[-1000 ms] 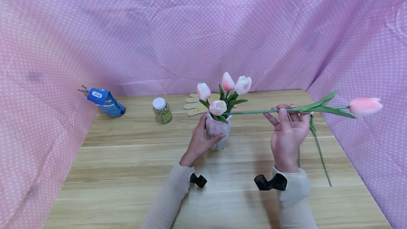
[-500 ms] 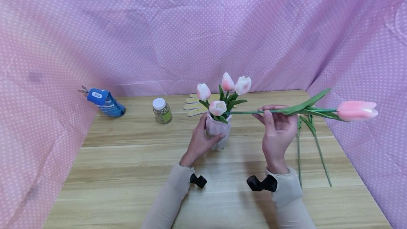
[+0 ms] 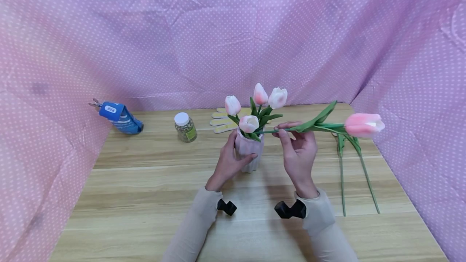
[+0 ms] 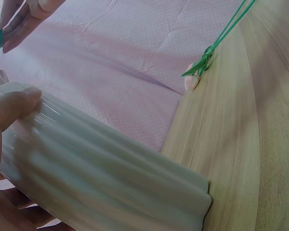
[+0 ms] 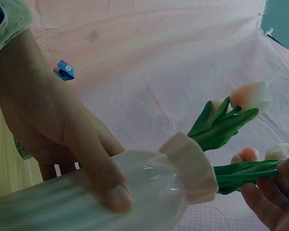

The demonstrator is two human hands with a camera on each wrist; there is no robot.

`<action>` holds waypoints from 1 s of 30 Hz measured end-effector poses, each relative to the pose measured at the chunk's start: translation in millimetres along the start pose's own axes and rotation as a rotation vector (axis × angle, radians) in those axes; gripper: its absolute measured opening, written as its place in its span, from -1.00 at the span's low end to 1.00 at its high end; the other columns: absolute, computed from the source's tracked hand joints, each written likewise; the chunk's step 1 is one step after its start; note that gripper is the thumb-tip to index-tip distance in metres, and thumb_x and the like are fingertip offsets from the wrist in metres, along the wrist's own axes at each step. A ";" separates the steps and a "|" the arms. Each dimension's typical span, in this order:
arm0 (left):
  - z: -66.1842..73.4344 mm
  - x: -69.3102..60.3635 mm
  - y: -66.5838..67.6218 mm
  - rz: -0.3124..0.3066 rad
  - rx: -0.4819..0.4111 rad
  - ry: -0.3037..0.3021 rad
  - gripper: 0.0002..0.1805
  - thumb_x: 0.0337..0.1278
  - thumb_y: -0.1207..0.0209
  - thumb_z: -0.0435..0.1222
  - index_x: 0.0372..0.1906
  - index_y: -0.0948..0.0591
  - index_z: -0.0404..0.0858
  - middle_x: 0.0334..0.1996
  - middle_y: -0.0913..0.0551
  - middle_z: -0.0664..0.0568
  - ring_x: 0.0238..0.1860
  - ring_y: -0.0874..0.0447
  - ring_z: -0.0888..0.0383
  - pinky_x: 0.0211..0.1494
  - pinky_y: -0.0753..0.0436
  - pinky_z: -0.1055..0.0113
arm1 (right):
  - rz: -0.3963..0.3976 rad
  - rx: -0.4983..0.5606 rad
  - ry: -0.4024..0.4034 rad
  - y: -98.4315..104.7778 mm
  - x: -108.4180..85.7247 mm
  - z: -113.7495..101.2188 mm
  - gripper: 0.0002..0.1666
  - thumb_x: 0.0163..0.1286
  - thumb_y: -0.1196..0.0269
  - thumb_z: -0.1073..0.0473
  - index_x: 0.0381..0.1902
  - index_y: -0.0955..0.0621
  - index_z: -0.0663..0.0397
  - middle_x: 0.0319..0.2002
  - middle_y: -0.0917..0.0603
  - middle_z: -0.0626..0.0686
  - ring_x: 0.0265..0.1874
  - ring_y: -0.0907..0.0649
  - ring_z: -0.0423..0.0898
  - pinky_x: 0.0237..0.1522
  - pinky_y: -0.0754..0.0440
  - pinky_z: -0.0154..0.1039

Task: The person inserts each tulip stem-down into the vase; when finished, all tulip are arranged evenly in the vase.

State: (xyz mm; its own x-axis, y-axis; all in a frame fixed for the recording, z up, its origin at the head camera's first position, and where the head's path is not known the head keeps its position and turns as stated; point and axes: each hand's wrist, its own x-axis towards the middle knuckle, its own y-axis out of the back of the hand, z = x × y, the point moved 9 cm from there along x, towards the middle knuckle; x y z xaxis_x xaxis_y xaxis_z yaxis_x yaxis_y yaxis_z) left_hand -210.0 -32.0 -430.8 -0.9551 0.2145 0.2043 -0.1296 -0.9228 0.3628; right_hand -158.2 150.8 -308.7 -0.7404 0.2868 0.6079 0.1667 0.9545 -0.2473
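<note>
My left hand (image 3: 231, 159) grips a pale pink ribbed vase (image 3: 251, 159) standing on the table, thumb across its front. Several pink-and-white tulips with green leaves, one of them a front tulip (image 3: 249, 123), stand in the vase. To its right, my right hand (image 3: 300, 153) pinches the green stem of another pink tulip (image 3: 364, 125). This tulip lies nearly level, bloom to the right, its stem end at the vase mouth. In the right wrist view, the stem (image 5: 245, 176) reaches the vase rim (image 5: 202, 168); its tip is hidden.
Two tulip stems (image 3: 368, 181) lie on the wooden table (image 3: 145, 213) at the right. Behind the vase is a yellow-and-white glove (image 3: 223, 121). Farther left stand a white-capped jar (image 3: 185, 127) and a blue packet (image 3: 123, 118). A pink dotted cloth (image 3: 218, 31) hangs around the table.
My right hand has moved left toward the vase with the tulip, and the stem between hand and vase is shorter. My left hand stays on the vase.
</note>
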 end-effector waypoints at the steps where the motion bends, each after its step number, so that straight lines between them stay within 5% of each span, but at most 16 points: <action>1: 0.3 0.0 0.0 -0.001 0.000 -0.003 -0.06 0.02 -0.47 -0.10 0.48 -0.21 -0.04 0.42 -0.42 -0.05 0.45 -0.39 -0.09 0.47 -0.43 -0.15 | -0.009 -0.015 0.000 -1.4 -0.4 0.8 -0.82 0.35 -0.18 0.55 -0.12 -0.45 0.54 -0.19 -0.69 -0.09 -0.18 -0.74 -0.18 -0.13 -0.78 -0.31; 5: 1.2 0.1 0.5 0.003 -0.008 -0.011 -0.06 0.00 -0.48 -0.11 0.47 -0.23 -0.05 0.42 -0.43 -0.06 0.45 -0.40 -0.10 0.46 -0.43 -0.15 | -0.034 -0.061 0.008 -6.1 -1.8 3.4 -0.75 0.35 -0.19 0.53 -0.12 -0.39 0.67 -0.18 -0.69 -0.15 -0.18 -0.74 -0.21 -0.14 -0.77 -0.34; 11: -0.8 0.9 1.0 0.015 -0.004 0.001 -0.04 -0.02 -0.48 -0.14 0.48 -0.22 -0.04 0.41 -0.44 -0.07 0.44 -0.41 -0.09 0.46 -0.43 -0.15 | -0.074 -0.182 0.027 -13.5 -4.5 5.7 -0.79 0.31 -0.22 0.56 -0.13 -0.48 0.62 -0.16 -0.69 -0.21 -0.17 -0.74 -0.30 -0.10 -0.75 -0.41; 18: 0.1 0.7 0.8 0.012 0.001 -0.010 -0.05 -0.01 -0.48 -0.15 0.48 -0.22 -0.05 0.41 -0.43 -0.07 0.44 -0.41 -0.09 0.46 -0.44 -0.14 | -0.110 -0.303 0.054 -19.3 -8.2 7.2 -0.78 0.24 -0.27 0.58 -0.14 -0.56 0.55 -0.20 -0.70 0.32 -0.14 -0.73 -0.31 -0.06 -0.71 -0.49; 21: 0.5 0.4 1.0 0.013 0.001 -0.014 -0.06 0.00 -0.48 -0.15 0.48 -0.22 -0.06 0.42 -0.43 -0.07 0.45 -0.40 -0.09 0.46 -0.44 -0.15 | -0.126 -0.359 0.049 -19.7 -9.4 8.7 -0.75 0.23 -0.31 0.55 -0.11 -0.58 0.51 -0.17 -0.68 0.39 -0.12 -0.71 -0.35 -0.04 -0.70 -0.51; 25: 0.7 0.5 0.7 0.011 0.002 -0.019 -0.05 0.00 -0.48 -0.15 0.48 -0.22 -0.07 0.43 -0.42 -0.08 0.46 -0.39 -0.09 0.47 -0.43 -0.14 | -0.128 -0.420 -0.001 -15.6 -11.6 11.0 -0.69 0.21 -0.35 0.52 -0.07 -0.59 0.46 -0.13 -0.71 0.30 -0.10 -0.66 -0.49 -0.04 -0.68 -0.55; 30: 0.0 0.7 0.2 0.006 -0.004 -0.014 -0.05 0.00 -0.48 -0.14 0.48 -0.22 -0.06 0.42 -0.43 -0.07 0.45 -0.40 -0.08 0.48 -0.42 -0.13 | -0.097 -0.370 -0.004 -2.3 -11.5 6.3 -0.70 0.20 -0.33 0.56 -0.10 -0.55 0.53 -0.15 -0.71 -0.14 -0.15 -0.68 -0.46 -0.10 -0.70 -0.53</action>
State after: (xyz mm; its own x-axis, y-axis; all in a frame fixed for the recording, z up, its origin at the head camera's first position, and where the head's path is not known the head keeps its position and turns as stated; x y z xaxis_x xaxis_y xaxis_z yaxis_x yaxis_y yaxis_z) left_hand -210.7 -32.0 -430.6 -0.9520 0.2136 0.2195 -0.1252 -0.9254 0.3576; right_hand -154.2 144.8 -319.8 -0.7669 0.1943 0.6116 0.3193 0.9423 0.1010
